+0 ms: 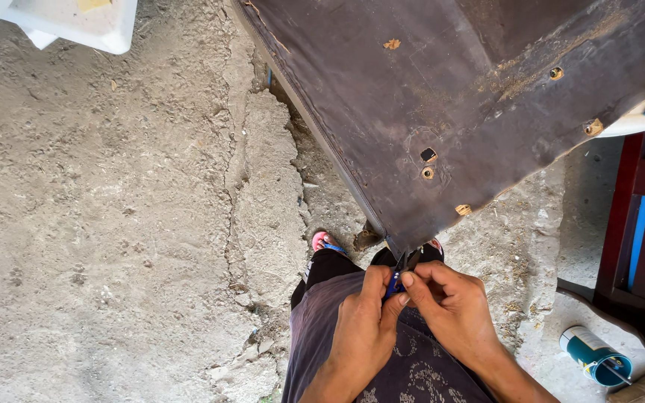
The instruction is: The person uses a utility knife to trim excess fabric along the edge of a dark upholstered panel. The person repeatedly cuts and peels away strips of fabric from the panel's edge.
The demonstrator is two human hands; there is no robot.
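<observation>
Both hands are closed together on a small blue-handled tool (396, 280), the left hand (363, 328) and right hand (449, 302) touching, just above the person's lap. The tool's tip meets the near corner of the dark brown board (449, 97). The work looks to be at that corner's edge; a steady two-handed squeeze seems called for. Beyond lies cracked concrete floor (113, 209).

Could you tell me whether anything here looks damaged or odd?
Yes: the dark brown board is scuffed, with ragged holes showing pale wood, and the concrete floor has a long crack running beside it.
</observation>
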